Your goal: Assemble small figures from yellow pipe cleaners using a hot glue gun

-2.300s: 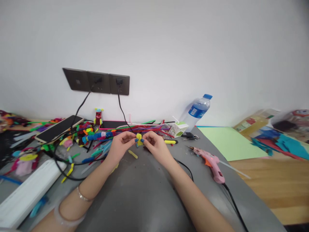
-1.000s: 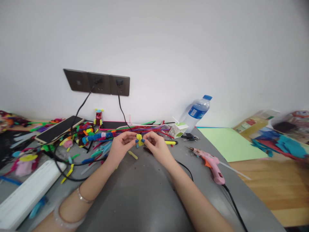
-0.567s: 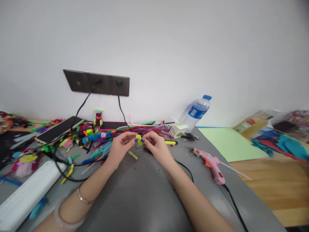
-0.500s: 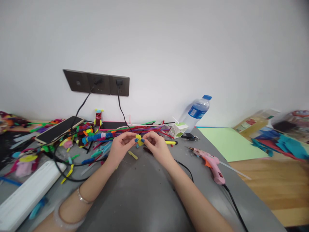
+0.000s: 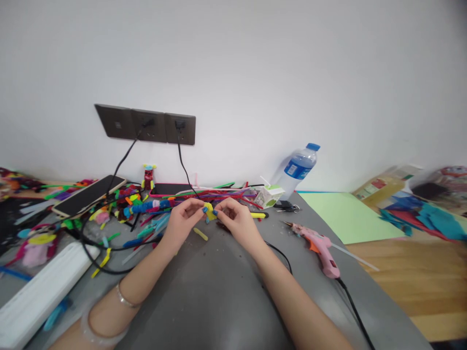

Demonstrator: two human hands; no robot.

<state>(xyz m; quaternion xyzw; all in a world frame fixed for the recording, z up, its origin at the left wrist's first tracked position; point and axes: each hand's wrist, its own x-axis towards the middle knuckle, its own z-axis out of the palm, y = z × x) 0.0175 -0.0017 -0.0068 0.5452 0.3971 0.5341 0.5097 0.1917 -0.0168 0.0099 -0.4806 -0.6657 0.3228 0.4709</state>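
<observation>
Between the fingertips of both hands is a small bent piece of yellow pipe cleaner point(image 5: 209, 211), held just above the grey table point(image 5: 207, 301). My left hand point(image 5: 182, 221) pinches its left side with thumb and forefinger. From the right, my right hand point(image 5: 240, 222) pinches the other side; its remaining fingers curl behind. The fingers hide part of the piece, so its full shape is unclear. Just below my left hand lies a short yellow strip point(image 5: 200, 234). A yellow-and-black tool point(image 5: 258, 215), perhaps a cutter, rests to the right of my right hand.
Right of my arms lies a pink glue gun point(image 5: 317, 247) with its cord. Behind stand a drink carton point(image 5: 269, 197) and a water bottle point(image 5: 297, 170). Leftward are a phone point(image 5: 89, 197), a white power strip point(image 5: 47, 291), black cables and many coloured pipe cleaners point(image 5: 156, 224). Green paper point(image 5: 346, 216) covers the right corner.
The yellow piece has turned slightly between the fingertips. Both hands keep nearly the same place, and everything else looks unmoved.
</observation>
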